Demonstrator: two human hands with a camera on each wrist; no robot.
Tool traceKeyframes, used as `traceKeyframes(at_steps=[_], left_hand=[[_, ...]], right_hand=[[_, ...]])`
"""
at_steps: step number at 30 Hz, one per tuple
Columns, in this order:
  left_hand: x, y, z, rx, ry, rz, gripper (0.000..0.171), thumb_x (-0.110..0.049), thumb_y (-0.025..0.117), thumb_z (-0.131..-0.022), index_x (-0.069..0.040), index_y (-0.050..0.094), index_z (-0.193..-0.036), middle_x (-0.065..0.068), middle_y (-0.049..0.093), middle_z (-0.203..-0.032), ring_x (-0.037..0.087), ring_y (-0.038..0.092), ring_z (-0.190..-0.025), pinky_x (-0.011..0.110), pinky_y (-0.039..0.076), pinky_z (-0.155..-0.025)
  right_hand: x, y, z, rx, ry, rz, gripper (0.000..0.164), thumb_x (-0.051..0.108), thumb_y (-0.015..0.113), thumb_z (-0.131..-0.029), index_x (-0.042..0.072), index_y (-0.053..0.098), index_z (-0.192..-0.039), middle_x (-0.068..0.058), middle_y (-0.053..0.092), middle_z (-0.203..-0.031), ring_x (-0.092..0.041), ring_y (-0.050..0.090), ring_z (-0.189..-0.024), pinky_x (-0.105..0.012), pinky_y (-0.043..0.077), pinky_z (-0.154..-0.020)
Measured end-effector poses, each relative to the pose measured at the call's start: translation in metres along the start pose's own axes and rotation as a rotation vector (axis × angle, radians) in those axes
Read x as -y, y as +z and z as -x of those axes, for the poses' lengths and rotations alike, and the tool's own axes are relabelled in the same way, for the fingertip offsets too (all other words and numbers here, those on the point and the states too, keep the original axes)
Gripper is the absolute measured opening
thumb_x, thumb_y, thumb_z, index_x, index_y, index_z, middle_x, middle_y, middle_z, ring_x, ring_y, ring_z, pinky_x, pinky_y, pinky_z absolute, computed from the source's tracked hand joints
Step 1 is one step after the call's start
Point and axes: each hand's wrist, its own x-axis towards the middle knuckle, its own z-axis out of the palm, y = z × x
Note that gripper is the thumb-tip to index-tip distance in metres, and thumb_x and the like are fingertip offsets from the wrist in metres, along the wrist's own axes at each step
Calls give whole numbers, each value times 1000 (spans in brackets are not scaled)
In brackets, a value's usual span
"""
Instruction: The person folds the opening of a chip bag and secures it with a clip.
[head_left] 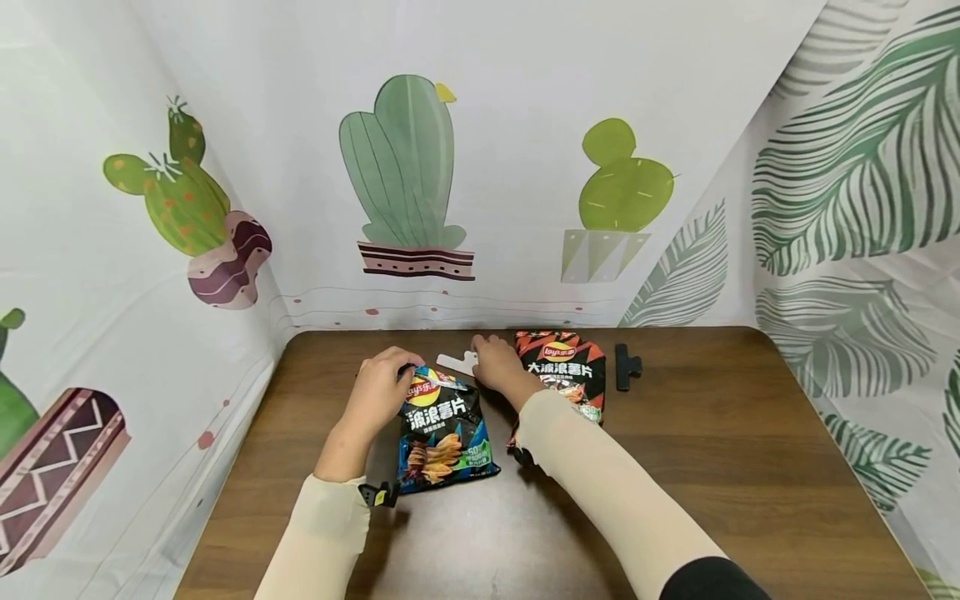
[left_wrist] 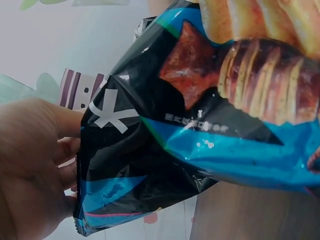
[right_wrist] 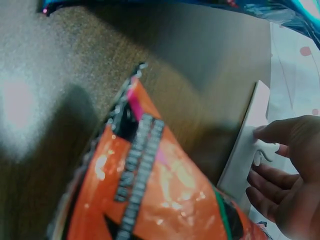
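My left hand point(head_left: 378, 390) grips the top left corner of a black and blue bag of chips point(head_left: 444, 442), which leans up off the table. In the left wrist view the fingers hold the edge of this bag point(left_wrist: 150, 150). My right hand point(head_left: 498, 365) is at a white bag clip point(head_left: 452, 363) near the table's back edge. The right wrist view shows the thumb and fingers around the handle part of the clip point(right_wrist: 243, 145). A red and black bag of chips point(head_left: 570, 358) lies beneath and beside the right forearm, which partly hides it.
A black bag clip point(head_left: 626, 367) lies right of the red bag. The brown wooden table point(head_left: 712, 450) ends at a white wall cloth point(head_left: 517, 167) printed with cacti and leaves.
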Motion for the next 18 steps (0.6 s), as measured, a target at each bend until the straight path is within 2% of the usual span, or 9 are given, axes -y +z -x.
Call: traceKeyframes(at_steps=[5,10,14,18], left_hand=[[-2,0,1,-14,21,4,18,-4,63,-97,-10,76,-107,9,73,-113,28,68,-109,55,43,-100],[-3,-1,1,-2,18,5,18,-5,61,-98,-11,76,-108,8,72,-114,28,68,-108,56,42,-104],[-5,-1,0,-5,25,7,19,-5,60,-98,-11,76,-108,8,72,-114,27,68,-105,56,42,-105],[-7,-3,1,-21,48,11,20,-2,60,-97,-10,76,-106,9,73,-111,27,69,-103,57,43,-105]], right_hand=[[-1,-3,0,-21,-13,-21,20,16,61,-98,13,60,-118,-10,69,-105,-26,62,-86,-42,52,-77],[-1,-7,4,-14,-7,-60,17,15,58,-99,14,60,-116,-7,69,-100,-22,57,-78,-38,49,-72],[-2,-10,9,-18,-5,-99,23,15,59,-99,13,60,-122,-10,71,-108,-25,65,-86,-41,53,-78],[-3,-12,11,-16,-5,-139,39,17,61,-98,8,57,-136,-14,70,-124,-31,69,-107,-45,54,-92]])
